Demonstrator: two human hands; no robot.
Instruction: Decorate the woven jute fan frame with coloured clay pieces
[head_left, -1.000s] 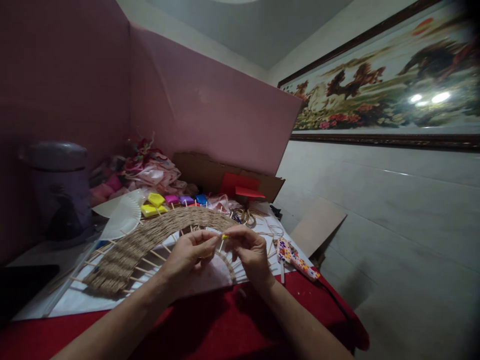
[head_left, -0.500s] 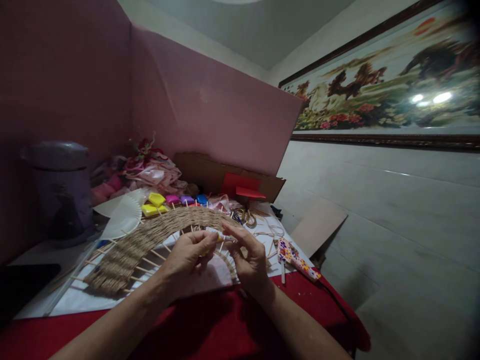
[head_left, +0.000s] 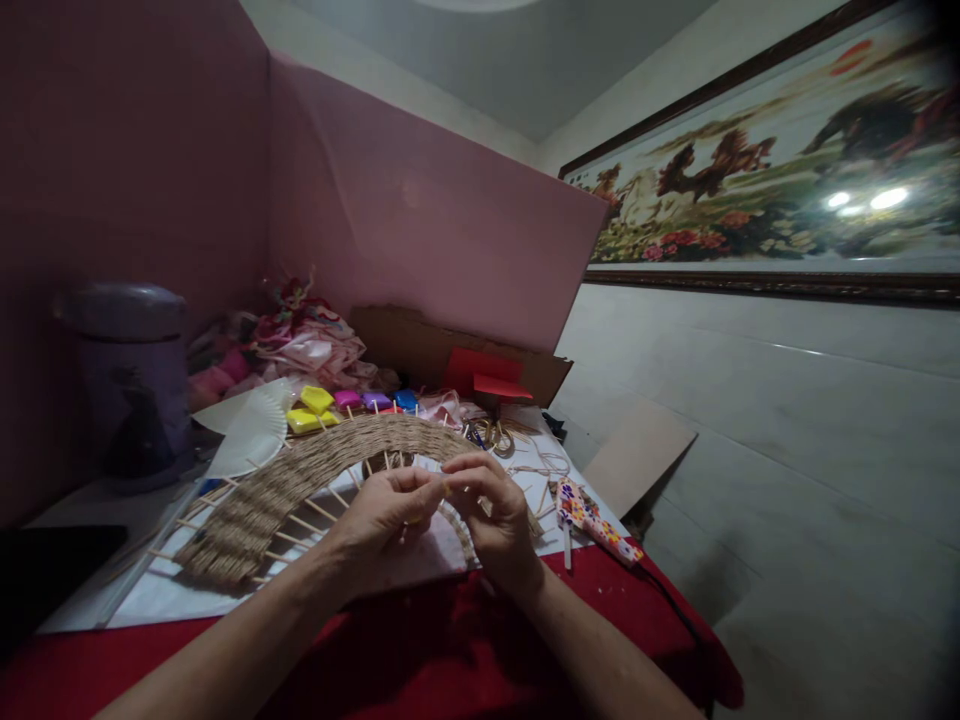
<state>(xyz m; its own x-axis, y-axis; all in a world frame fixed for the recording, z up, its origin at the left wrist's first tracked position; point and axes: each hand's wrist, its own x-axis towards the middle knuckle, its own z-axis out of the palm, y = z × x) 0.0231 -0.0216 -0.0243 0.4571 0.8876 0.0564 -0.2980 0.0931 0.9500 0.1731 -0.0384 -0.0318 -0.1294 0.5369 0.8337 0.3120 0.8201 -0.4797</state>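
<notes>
Tiny yellow pc (head_left: pixel 448 490), pinched in the L hand (head_left: pixel 394 508) w/ the R hand (head_left: pixel 499 510) right up against it. Mostly hidden tbh, only a sliver shows btwn the two, so can't tell exact shape or angle.

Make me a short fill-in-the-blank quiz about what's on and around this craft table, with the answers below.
The left hand is farther from the flower-patterned glue gun than the ____ hand.
The leftmost packets beyond the woven arch are ____.
The framed picture shows ____.
The foreground tablecloth is ____.

Missing words: right; yellow; horses; red.
</notes>
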